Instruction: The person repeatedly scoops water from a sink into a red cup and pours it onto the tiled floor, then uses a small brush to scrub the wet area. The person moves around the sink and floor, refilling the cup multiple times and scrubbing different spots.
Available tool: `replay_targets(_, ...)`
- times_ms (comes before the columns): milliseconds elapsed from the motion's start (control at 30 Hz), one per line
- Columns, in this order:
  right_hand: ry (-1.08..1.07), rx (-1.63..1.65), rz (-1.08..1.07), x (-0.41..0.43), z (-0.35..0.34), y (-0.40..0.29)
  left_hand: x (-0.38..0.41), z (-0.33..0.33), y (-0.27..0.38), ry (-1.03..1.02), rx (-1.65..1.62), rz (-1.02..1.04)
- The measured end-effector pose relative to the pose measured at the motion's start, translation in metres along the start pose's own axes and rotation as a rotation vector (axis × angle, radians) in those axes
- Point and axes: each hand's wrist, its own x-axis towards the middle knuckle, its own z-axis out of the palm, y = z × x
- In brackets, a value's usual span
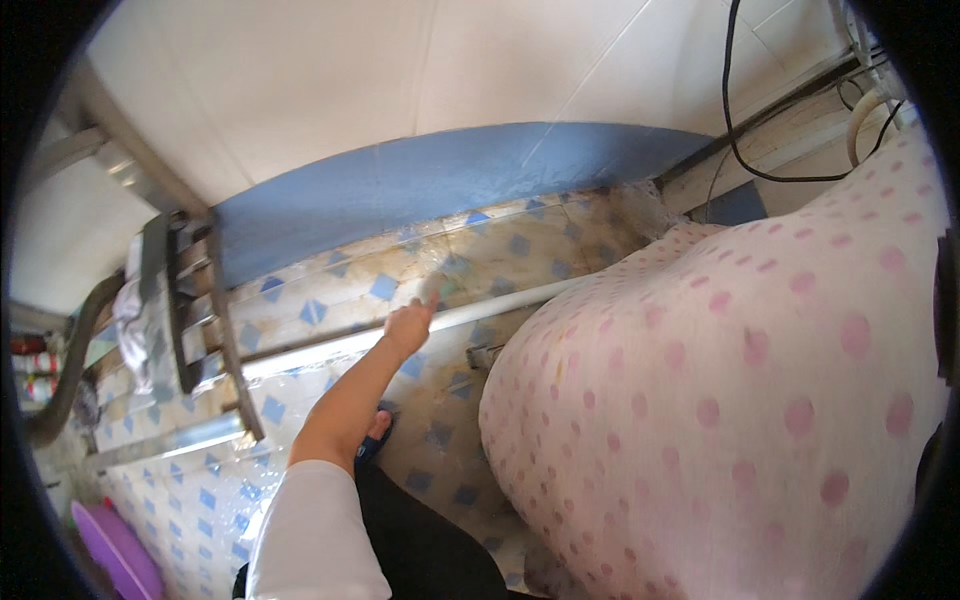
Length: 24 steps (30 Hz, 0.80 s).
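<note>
My left hand [409,328] reaches down over the floor, its fingers closed around a small pale object [433,286] with a greenish part. Motion blurs that object, and its kind is unclear. It is at the tiled floor [349,292], which is wet, cream-coloured and set with blue diamonds. Beneath my hand a white pipe [495,304] runs along the floor. My right hand is out of view. Below my forearm shows a foot in a dark open-toed sandal [373,444].
A pink-dotted cover [675,420] drapes a bulky thing at right. A metal frame [225,330] stands at left, near a grey hose [86,352] and a purple basin [120,551]. The tiled wall [337,82] has a blue lower band. A black cable [727,97] hangs at upper right.
</note>
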Motion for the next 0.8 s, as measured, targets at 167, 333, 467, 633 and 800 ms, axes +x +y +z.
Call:
replay_targets(167,-0.001,0.228,0.25,-0.009,-0.022,-0.014,-0.039,-0.01,-0.015,0.187,-0.173,-0.335)
replay_targets(333,0.009,0.962,0.319,-0.009,-0.008,-0.02,-0.087,-0.023,0.001,0.251,-0.432,-0.264)
replay_targets(467,-0.203,1.278,0.455,-0.009,0.063,-0.055,-0.129,-0.05,-0.02,0.296,-0.444,-0.26)
replay_targets(633,-0.758,1.834,0.972,-0.032,0.138,-0.087,-0.176,-0.076,0.027,-0.124,-0.356,-0.079)
replay_targets(800,-1.333,2.088,1.325,-0.027,0.184,-0.115,-0.225,0.01,0.072,-0.191,-0.777,-0.293)
